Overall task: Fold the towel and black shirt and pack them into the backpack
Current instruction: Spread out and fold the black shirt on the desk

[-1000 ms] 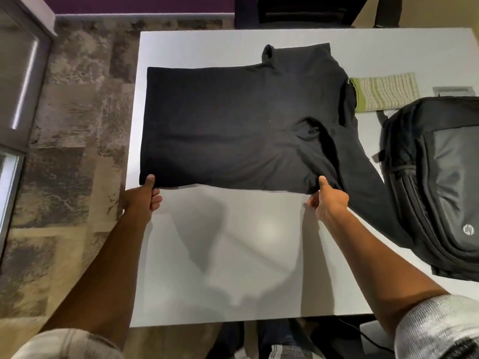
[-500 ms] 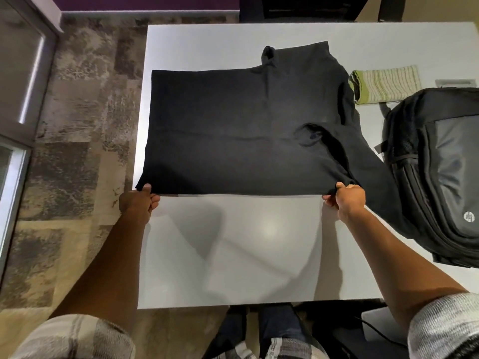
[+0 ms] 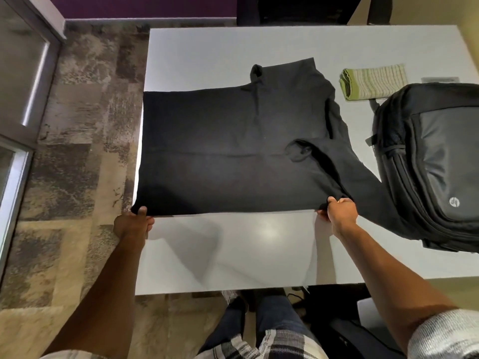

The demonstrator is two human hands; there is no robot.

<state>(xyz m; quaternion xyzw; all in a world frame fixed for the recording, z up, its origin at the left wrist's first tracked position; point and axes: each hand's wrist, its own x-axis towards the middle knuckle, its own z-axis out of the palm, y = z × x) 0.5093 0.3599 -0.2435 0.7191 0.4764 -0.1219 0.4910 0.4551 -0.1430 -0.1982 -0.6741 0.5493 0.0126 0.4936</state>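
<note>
Shirt: black shirt [image 3: 228, 151] spread flat on the white worktop [image 3: 233, 255], collar toward the far side, one sleeve trailing right toward the backpack [image 3: 435, 161].
Left hand: left hand [image 3: 133, 225] pinches the near-left corner of the near edge, thumb on top of the cloth.
Right hand: right hand [image 3: 340, 213] pinches the near edge where the trailing sleeve meets the body, fingers curled round the fabric.
Towel: striped green towel [image 3: 373, 82] already folded, lying on the worktop just beyond the backpack, not yet packed.
Backpack: lies on its back at the right edge; whether its zip is open cannot be told.
Step in hand: likely a lengthwise fold, bringing the near edge over to the far one.
Doing it well: lift both corners together and level, keep the edge taut between the hands so no slack bunches mid-panel; lay it down square on the far edge.
Watch: the loose right sleeve should be tucked inward, else it drags out of the fold.
Left edge: shirt sits at the worktop's left rim; some cloth may overhang.
</note>
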